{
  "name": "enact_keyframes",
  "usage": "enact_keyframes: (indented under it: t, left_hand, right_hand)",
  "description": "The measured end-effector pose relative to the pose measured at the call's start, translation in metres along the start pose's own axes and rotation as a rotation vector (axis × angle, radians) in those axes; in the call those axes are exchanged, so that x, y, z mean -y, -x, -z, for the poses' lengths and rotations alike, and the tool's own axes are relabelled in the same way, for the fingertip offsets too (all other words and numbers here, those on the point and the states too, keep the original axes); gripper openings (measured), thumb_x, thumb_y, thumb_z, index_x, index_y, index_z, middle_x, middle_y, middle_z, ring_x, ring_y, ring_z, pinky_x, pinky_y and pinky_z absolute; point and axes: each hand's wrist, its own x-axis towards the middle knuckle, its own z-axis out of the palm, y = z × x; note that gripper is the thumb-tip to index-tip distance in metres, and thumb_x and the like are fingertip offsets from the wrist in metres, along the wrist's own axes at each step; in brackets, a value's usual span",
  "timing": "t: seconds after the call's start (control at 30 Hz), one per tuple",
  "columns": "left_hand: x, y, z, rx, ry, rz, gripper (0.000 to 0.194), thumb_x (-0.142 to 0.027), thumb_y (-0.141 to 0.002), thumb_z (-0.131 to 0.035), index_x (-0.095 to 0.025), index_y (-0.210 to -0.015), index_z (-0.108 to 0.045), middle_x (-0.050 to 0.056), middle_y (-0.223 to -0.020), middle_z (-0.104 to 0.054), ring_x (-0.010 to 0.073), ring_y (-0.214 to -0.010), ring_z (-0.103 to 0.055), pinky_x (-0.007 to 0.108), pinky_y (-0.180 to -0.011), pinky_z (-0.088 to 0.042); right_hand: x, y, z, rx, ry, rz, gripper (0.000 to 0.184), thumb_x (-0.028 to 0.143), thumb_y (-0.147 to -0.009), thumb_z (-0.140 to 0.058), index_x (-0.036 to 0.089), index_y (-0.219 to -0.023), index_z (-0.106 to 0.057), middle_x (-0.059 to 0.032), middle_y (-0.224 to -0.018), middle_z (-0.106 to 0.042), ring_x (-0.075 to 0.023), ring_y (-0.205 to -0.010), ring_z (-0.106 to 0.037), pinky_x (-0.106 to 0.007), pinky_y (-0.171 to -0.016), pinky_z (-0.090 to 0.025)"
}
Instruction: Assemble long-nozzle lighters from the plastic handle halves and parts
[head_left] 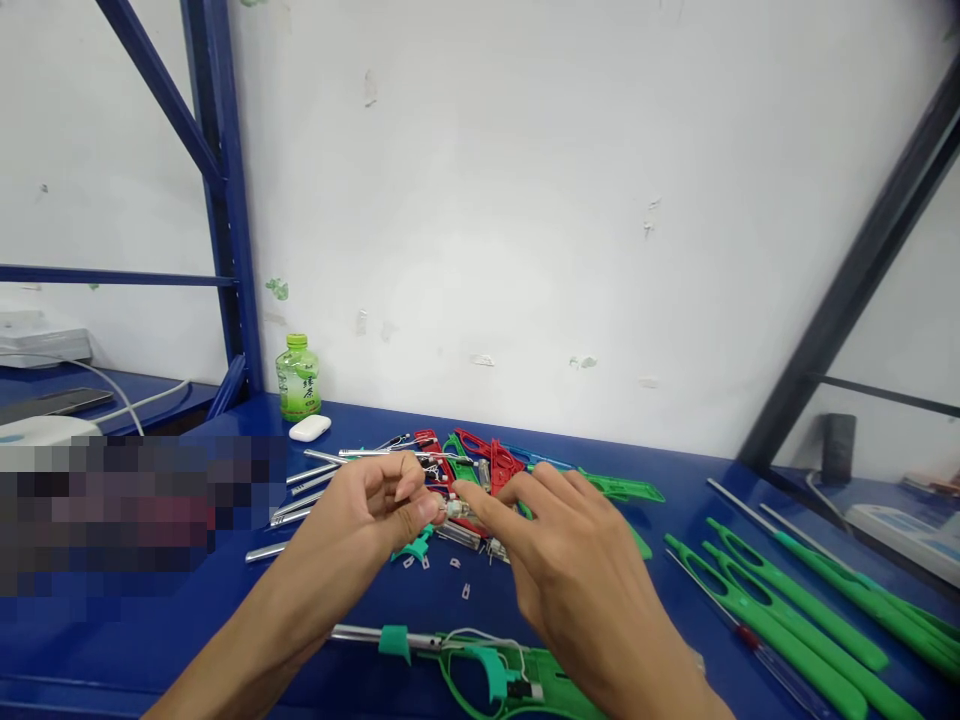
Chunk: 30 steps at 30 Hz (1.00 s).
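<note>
Both my hands meet above the middle of the blue table. Thumb and fingers of my left hand (375, 515) are pinched at one end of a small whitish, partly see-through part (456, 509). My right hand (562, 545) has its fingers curled around the other end, with the index finger stretched along it; its thumb is hidden. Just below my hands lies a green plastic frame (559, 668) with a metal tube (358, 633) and teal clips (394, 643). Several tiny flat metal pieces (466, 591) are scattered near a teal piece (416, 544).
Behind my hands is a pile of red frames (506, 463), green frames and metal tubes (264, 552). Long green handles (802, 635) and a clear-handled screwdriver (780, 672) lie at right. A green bottle (298, 380) and white case (310, 429) stand at back left, near a blue post (229, 200).
</note>
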Motion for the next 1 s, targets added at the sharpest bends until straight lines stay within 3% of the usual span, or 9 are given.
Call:
enact_keyframes:
  t: [0.13,0.23,0.43,0.53,0.63,0.73,0.87,1.0]
  left_hand:
    - [-0.003,-0.001,-0.001,0.029,-0.027,-0.003,0.058,-0.063,-0.085,-0.083,-0.024,-0.076,-0.042,-0.007,-0.068,-0.044,0.0101,-0.063,-0.035,0.023,-0.057,-0.028]
    - [-0.011,0.002,0.000,0.062,-0.074,-0.019,0.053,-0.062,-0.086,-0.083,-0.023,-0.080,-0.048,-0.006,-0.071,-0.051,0.0097,-0.064,-0.041,0.023,-0.060,-0.033]
    - [-0.032,0.005,-0.008,0.134,-0.240,-0.056,0.039,-0.065,-0.102,-0.062,-0.026,-0.108,-0.064,-0.002,-0.077,-0.072,0.0149,-0.067,-0.060,0.024,-0.058,-0.041]
    - [-0.032,0.006,-0.020,0.152,-0.367,-0.106,0.034,-0.057,-0.104,-0.061,-0.026,-0.096,-0.071,0.000,-0.080,-0.075,0.0157,-0.071,-0.064,0.026,-0.064,-0.046]
    - [-0.017,0.013,-0.029,0.164,-0.527,-0.182,0.021,-0.044,-0.101,-0.066,-0.029,-0.092,-0.078,-0.001,-0.091,-0.079,0.0179,-0.084,-0.071,0.028,-0.076,-0.051]
    - [0.009,0.029,-0.029,0.183,-0.627,-0.258,0.016,-0.033,-0.100,-0.064,-0.033,-0.096,-0.080,-0.002,-0.098,-0.080,0.0190,-0.093,-0.074,0.029,-0.084,-0.055]
    - [0.038,0.050,-0.020,0.157,-0.854,-0.469,0.023,-0.028,-0.106,-0.061,-0.037,-0.120,-0.077,-0.004,-0.113,-0.080,0.0151,-0.105,-0.076,0.021,-0.092,-0.060]
    - [0.051,0.058,-0.017,0.136,-0.916,-0.614,0.024,-0.028,-0.107,-0.062,-0.035,-0.125,-0.076,-0.003,-0.112,-0.079,0.0152,-0.102,-0.077,0.020,-0.092,-0.063]
  right_hand:
    - [0.000,-0.002,-0.002,-0.016,0.012,-0.003,0.049,-0.007,-0.087,-0.058,0.024,-0.122,-0.074,-0.0002,-0.083,-0.069,-0.0222,-0.075,-0.051,-0.035,-0.071,-0.033]
    - [-0.004,-0.001,0.001,-0.003,0.003,0.000,0.051,-0.008,-0.088,-0.061,0.025,-0.124,-0.073,0.0004,-0.087,-0.072,-0.0219,-0.078,-0.053,-0.035,-0.073,-0.034]
    - [-0.019,0.007,0.022,0.102,-0.163,-0.121,0.025,0.010,-0.106,-0.064,0.026,-0.123,-0.070,0.0012,-0.099,-0.078,-0.0214,-0.085,-0.064,-0.036,-0.079,-0.041]
    - [-0.028,0.011,0.041,0.098,-0.293,-0.210,0.015,0.023,-0.114,-0.060,0.026,-0.125,-0.069,-0.0001,-0.110,-0.079,-0.0197,-0.094,-0.070,-0.034,-0.083,-0.046]
    - [-0.034,0.022,0.058,0.128,-0.378,-0.261,0.011,0.027,-0.114,-0.060,0.029,-0.121,-0.068,0.0009,-0.117,-0.077,-0.0172,-0.102,-0.072,-0.029,-0.086,-0.051]
    - [-0.032,0.044,0.061,0.208,-0.465,-0.348,0.010,0.032,-0.116,-0.055,0.031,-0.118,-0.064,0.0032,-0.110,-0.077,-0.0152,-0.096,-0.073,-0.025,-0.083,-0.054]
    - [-0.016,0.082,0.046,0.377,-0.550,-0.564,0.019,0.040,-0.119,-0.045,0.032,-0.120,-0.061,0.0015,-0.114,-0.077,-0.0154,-0.101,-0.075,-0.024,-0.085,-0.059]
    - [-0.003,0.099,0.025,0.458,-0.554,-0.590,0.016,0.038,-0.113,-0.058,0.032,-0.126,-0.065,-0.0005,-0.122,-0.078,-0.0207,-0.111,-0.076,-0.031,-0.093,-0.061]
